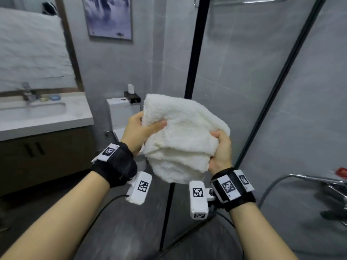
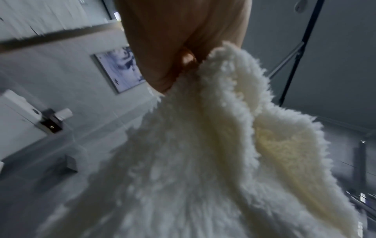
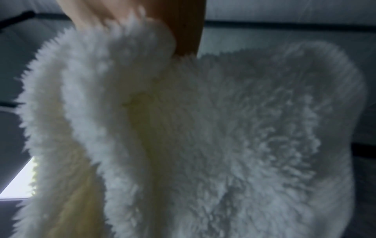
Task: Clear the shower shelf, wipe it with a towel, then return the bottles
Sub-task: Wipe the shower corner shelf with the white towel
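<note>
Head view: a fluffy white towel (image 1: 182,136) is held up in mid-air by both hands, in front of the black-framed glass shower screen (image 1: 272,91). The towel's upper left edge is pinched by the left hand (image 1: 139,131), thumb laid across the front of the pile; its right side is gripped by the right hand (image 1: 221,150), fingers curled into the cloth. The towel is bunched in loose folds and hangs between the two wrists (each wearing a black strap with coded markers). Behind it a white toilet (image 1: 120,113) is seen against the grey tiled wall, with a basin counter (image 1: 56,117) at the left. The left wrist view is filled by the towel (image 2: 203,153) below the hand (image 2: 179,40). The right wrist view is blurred and mostly covered by the towel (image 3: 203,128). A chrome tap and hose (image 1: 319,184) are seen at the right.
</note>
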